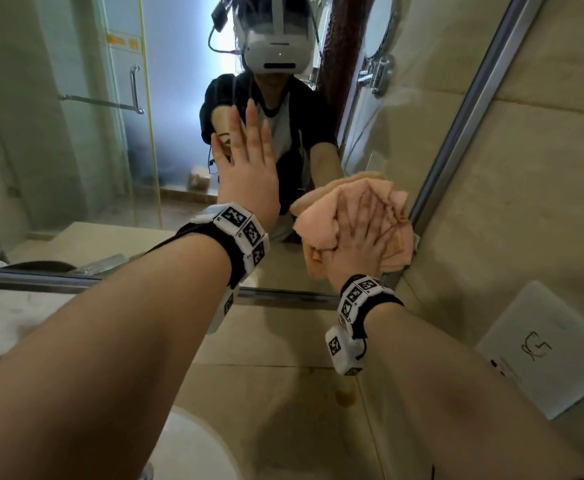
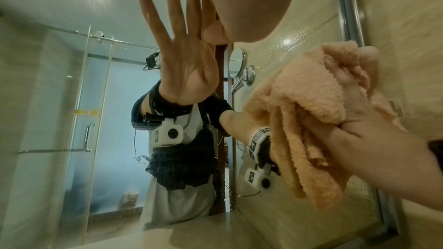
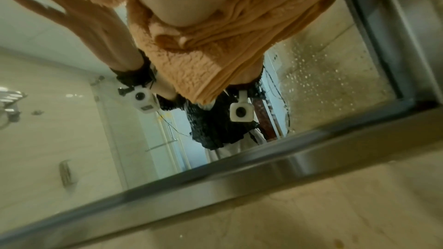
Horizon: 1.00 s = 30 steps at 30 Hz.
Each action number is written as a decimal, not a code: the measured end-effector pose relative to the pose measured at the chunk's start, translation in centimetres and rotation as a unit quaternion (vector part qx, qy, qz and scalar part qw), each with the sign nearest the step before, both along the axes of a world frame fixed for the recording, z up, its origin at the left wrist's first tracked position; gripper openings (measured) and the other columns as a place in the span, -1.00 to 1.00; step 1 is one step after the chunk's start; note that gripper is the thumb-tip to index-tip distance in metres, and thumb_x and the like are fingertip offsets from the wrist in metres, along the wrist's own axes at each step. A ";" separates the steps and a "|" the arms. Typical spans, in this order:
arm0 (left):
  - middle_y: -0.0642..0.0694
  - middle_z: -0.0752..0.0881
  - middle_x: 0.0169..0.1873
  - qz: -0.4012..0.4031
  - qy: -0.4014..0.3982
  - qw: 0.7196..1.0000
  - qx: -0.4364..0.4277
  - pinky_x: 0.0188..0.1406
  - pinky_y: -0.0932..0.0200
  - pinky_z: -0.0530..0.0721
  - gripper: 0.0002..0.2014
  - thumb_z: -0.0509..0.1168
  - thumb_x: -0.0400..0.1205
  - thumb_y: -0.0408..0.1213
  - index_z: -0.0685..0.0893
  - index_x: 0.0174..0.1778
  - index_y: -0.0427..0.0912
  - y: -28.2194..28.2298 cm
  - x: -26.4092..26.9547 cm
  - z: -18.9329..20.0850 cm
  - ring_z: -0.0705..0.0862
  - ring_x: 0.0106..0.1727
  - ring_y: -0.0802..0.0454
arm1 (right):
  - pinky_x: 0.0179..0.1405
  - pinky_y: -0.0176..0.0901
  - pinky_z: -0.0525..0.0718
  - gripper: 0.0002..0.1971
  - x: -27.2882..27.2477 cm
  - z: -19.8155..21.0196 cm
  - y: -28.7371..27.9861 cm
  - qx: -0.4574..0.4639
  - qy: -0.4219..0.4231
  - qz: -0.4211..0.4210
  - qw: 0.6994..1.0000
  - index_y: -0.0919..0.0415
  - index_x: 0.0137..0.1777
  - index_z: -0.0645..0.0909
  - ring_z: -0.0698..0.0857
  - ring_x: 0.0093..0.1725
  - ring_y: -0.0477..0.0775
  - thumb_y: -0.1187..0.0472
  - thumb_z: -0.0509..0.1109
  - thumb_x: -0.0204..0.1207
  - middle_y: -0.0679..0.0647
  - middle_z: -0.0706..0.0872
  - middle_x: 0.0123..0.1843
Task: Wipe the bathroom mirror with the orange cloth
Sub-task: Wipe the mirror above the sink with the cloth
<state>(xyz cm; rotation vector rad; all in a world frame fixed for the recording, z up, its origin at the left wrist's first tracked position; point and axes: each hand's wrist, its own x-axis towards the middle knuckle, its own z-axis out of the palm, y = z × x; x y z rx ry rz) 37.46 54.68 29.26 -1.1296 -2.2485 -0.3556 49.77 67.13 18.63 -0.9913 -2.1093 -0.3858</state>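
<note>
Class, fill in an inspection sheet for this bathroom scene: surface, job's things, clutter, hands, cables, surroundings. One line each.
Surface: mirror with a metal frame; water spots near its lower right corner.
Job's things: orange cloth, bunched, pressed on the glass by the right frame edge.
Clutter: white sink below; nothing else seen clearly.
Hands: left hand flat on the glass, fingers straight; right hand presses the cloth with spread fingers.
Cables: thin wires seen only in the reflection, on the person's clothing.
Surroundings: beige tiled wall, white wall plate, glass shower door reflected.
</note>
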 end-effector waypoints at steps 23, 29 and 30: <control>-0.60 -0.16 0.58 0.032 -0.016 0.999 0.011 0.59 -0.37 0.05 -0.35 -0.11 0.68 -0.25 -0.12 0.58 -0.60 1.1 2.1 1.3 -0.15 0.63 -0.49 | 0.60 0.18 -0.20 -0.21 1.6 25.0 3.1 0.102 0.129 0.023 0.986 0.02 0.68 -0.02 -0.09 0.68 0.28 -0.22 0.08 0.47 0.21 -0.05 0.71; -0.45 -0.37 0.59 0.021 -0.062 0.998 0.002 0.63 -0.31 -0.13 -0.22 0.03 0.66 -0.21 -0.35 0.59 -0.46 0.6 2.1 0.0 -0.34 0.64 -0.35 | 0.61 0.11 -0.23 -0.20 1.4 21.5 3.0 0.084 0.170 0.031 0.981 0.16 0.68 0.02 -0.05 0.67 0.27 -0.07 0.21 0.49 0.24 -0.01 0.70; -0.43 -0.38 0.59 0.012 -0.059 0.998 -0.003 0.63 -0.30 -0.14 -0.21 0.03 0.66 -0.21 -0.36 0.59 -0.45 0.7 2.3 -0.4 -0.35 0.64 -0.33 | 0.61 0.12 -0.21 -0.20 1.4 20.4 2.9 0.078 0.172 0.033 0.981 0.17 0.68 0.03 -0.05 0.67 0.27 -0.05 0.23 0.49 0.25 0.00 0.70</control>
